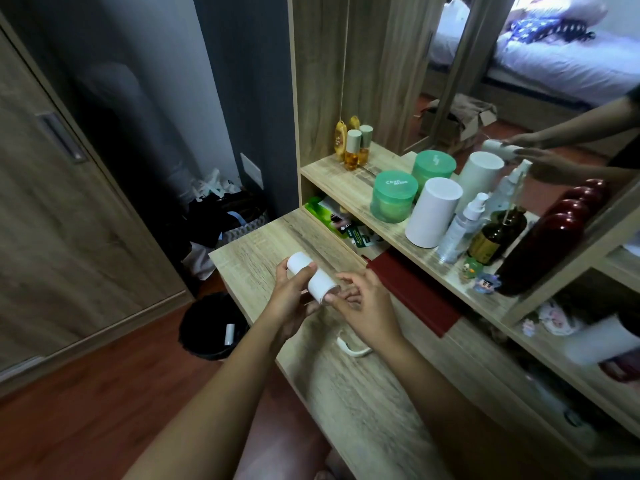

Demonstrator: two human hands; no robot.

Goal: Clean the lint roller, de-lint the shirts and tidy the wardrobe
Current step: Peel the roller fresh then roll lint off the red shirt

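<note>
Item: lint-roller roll (311, 277), white paper cylinder, held over the wooden dresser top (346, 393).

Grip: left hand (291, 299) wrapped round the barrel, thumb across the upper side. Right hand (360, 306) at the roll's near end, fingertips (330, 299) pinching at the edge, likely picking up a sheet.

Handling, as judged: light, hollow, crushable if squeezed; outer sheet tacky. Hold by the barrel ends and peel from the seam.

Adjacent: white roller handle (353, 349) lying on the dresser top, just under the right wrist. Black waste bin (207, 327) on the floor to the left, a small white roll inside.
</note>
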